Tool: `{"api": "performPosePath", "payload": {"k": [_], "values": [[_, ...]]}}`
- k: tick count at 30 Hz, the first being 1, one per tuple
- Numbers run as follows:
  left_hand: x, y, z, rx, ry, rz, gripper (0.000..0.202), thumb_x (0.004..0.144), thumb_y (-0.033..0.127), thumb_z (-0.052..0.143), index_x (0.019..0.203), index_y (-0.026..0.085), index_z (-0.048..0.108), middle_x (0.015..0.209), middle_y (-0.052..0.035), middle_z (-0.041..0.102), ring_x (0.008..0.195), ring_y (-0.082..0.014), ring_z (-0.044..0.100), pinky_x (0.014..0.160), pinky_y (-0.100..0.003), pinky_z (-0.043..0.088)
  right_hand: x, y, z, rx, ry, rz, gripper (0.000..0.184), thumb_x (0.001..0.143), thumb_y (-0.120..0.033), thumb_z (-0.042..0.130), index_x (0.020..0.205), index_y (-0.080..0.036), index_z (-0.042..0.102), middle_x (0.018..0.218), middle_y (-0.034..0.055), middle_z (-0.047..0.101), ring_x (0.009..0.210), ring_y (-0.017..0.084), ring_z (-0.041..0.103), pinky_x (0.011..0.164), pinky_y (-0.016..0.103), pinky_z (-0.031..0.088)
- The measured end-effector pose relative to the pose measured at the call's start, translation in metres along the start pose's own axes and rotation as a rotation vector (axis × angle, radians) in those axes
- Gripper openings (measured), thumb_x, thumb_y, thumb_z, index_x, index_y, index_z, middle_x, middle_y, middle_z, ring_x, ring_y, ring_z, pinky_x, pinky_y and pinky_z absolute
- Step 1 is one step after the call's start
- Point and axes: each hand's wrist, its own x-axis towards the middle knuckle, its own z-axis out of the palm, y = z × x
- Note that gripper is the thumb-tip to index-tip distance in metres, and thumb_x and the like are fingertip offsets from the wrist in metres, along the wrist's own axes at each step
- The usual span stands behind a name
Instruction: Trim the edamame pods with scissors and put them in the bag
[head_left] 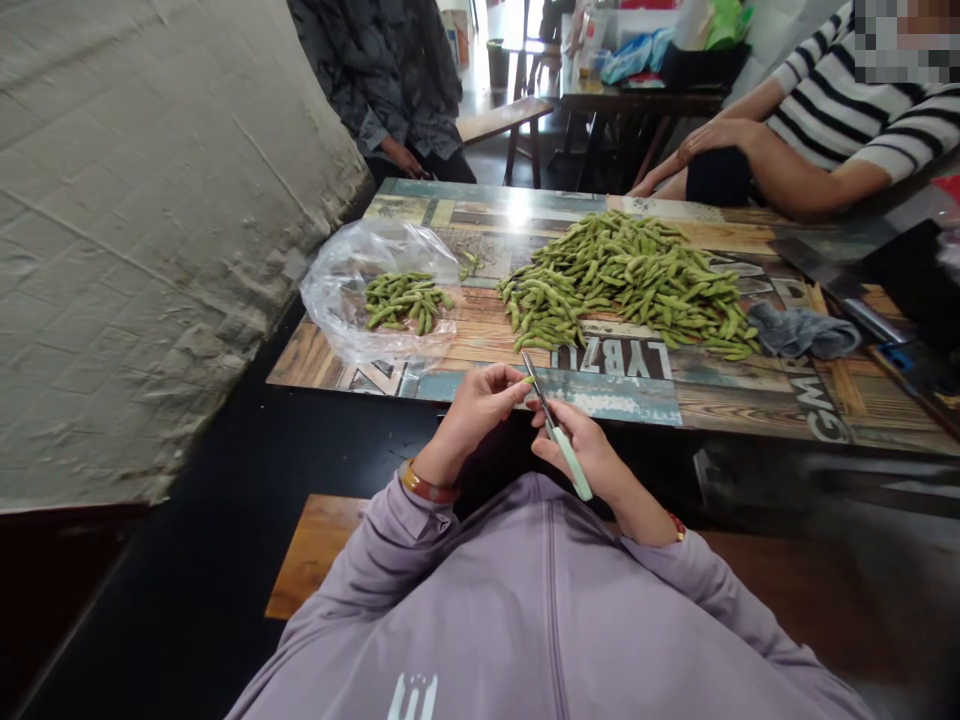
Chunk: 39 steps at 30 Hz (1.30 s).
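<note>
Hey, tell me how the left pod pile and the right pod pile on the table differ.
The right pile is far larger than the left pile. The left pile is in or on a clear plastic bag, while the right pile lies loose on the table. Both are green pods.

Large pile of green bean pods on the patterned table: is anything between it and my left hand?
Partly: the steel-bladed, pale-green-handled scissors in your right hand point past your left hand toward the pile. Otherwise, only patterned tabletop shows between.
</note>
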Motion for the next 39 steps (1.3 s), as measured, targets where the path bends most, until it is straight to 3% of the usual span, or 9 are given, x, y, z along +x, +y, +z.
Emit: {"api": "performPosePath", "payload": {"k": [8, 13, 18, 22, 25, 28, 31, 35, 39], "values": [[-0.002, -0.002, 0.002, -0.024, -0.018, -0.009, 0.036, 0.071, 0.045, 0.080, 0.072, 0.015, 0.061, 0.062, -0.0005, 0.063, 0.055, -0.0102, 0.056, 0.046, -0.019, 0.031, 0.003, 0.002, 0.003, 0.005, -0.006, -0.001, 0.043, 0.081, -0.052, 0.068, 0.110, -0.020, 0.061, 0.091, 0.0028, 0.057, 0.061, 0.011, 0.050, 0.059, 0.027, 0.047], [-0.002, -0.002, 0.003, -0.042, -0.014, 0.013, 0.036, 0.070, 0.044, 0.081, 0.069, 0.015, 0.061, 0.060, 0.0013, 0.060, 0.054, -0.0092, 0.054, 0.050, -0.020, 0.034, 0.002, 0.002, 0.003, -0.012, -0.005, -0.015, 0.041, 0.084, -0.053, 0.066, 0.109, -0.020, 0.063, 0.085, 0.0022, 0.056, 0.066, 0.014, 0.051, 0.060, 0.027, 0.046], [-0.003, -0.001, 0.002, -0.014, 0.002, -0.011, 0.036, 0.072, 0.045, 0.080, 0.070, 0.015, 0.061, 0.058, 0.0013, 0.060, 0.048, -0.0072, 0.047, 0.045, -0.020, 0.028, 0.002, 0.008, 0.008, 0.063, -0.011, 0.007, 0.045, 0.088, -0.057, 0.061, 0.114, -0.020, 0.063, 0.083, 0.0020, 0.055, 0.064, 0.013, 0.052, 0.055, 0.026, 0.049], [-0.002, -0.001, 0.001, -0.018, -0.003, -0.027, 0.035, 0.073, 0.045, 0.079, 0.073, 0.014, 0.061, 0.061, -0.0004, 0.063, 0.044, -0.0045, 0.041, 0.042, -0.019, 0.027, 0.002, 0.010, 0.011, 0.110, -0.004, 0.076, 0.049, 0.086, -0.060, 0.061, 0.115, -0.019, 0.063, 0.084, 0.0013, 0.054, 0.058, 0.011, 0.053, 0.047, 0.024, 0.049], [-0.001, -0.002, 0.000, -0.027, 0.025, -0.017, 0.034, 0.074, 0.043, 0.079, 0.076, 0.015, 0.060, 0.055, 0.0031, 0.058, 0.041, -0.0043, 0.041, 0.041, -0.018, 0.030, 0.001, 0.008, 0.012, 0.151, -0.002, 0.134, 0.052, 0.086, -0.060, 0.062, 0.118, -0.019, 0.061, 0.081, -0.0009, 0.053, 0.052, 0.009, 0.052, 0.043, 0.023, 0.048], [-0.001, -0.002, -0.002, -0.140, 0.045, -0.024, 0.036, 0.070, 0.041, 0.082, 0.081, 0.016, 0.058, 0.058, 0.0037, 0.060, 0.048, -0.0092, 0.057, 0.048, -0.020, 0.043, 0.000, 0.009, 0.012, 0.173, 0.026, 0.145, 0.050, 0.084, -0.059, 0.064, 0.117, -0.021, 0.062, 0.082, -0.0018, 0.053, 0.054, 0.009, 0.053, 0.045, 0.022, 0.050], [-0.001, -0.002, -0.005, -0.277, 0.075, -0.031, 0.039, 0.065, 0.037, 0.085, 0.079, 0.016, 0.056, 0.077, -0.0001, 0.068, 0.063, -0.0126, 0.067, 0.058, -0.023, 0.052, 0.000, 0.011, 0.012, 0.179, 0.032, 0.136, 0.050, 0.085, -0.058, 0.064, 0.118, -0.021, 0.061, 0.083, -0.0012, 0.054, 0.055, 0.010, 0.054, 0.047, 0.023, 0.051], [-0.002, -0.004, -0.008, -0.380, 0.224, -0.031, 0.039, 0.059, 0.030, 0.088, 0.075, 0.016, 0.055, 0.072, 0.0049, 0.061, 0.053, -0.0043, 0.056, 0.047, -0.016, 0.039, 0.000, 0.012, 0.013, 0.138, 0.034, 0.076, 0.048, 0.085, -0.055, 0.065, 0.119, -0.021, 0.060, 0.088, 0.0019, 0.056, 0.062, 0.012, 0.054, 0.054, 0.026, 0.051], [-0.003, -0.005, -0.007, -0.465, 0.227, -0.053, 0.037, 0.058, 0.029, 0.089, 0.075, 0.015, 0.058, 0.068, 0.0050, 0.059, 0.052, -0.0035, 0.052, 0.047, -0.016, 0.038, 0.001, 0.010, 0.015, 0.073, 0.039, 0.030, 0.045, 0.084, -0.049, 0.066, 0.118, -0.021, 0.060, 0.090, 0.0036, 0.058, 0.066, 0.014, 0.054, 0.059, 0.028, 0.049]]}}
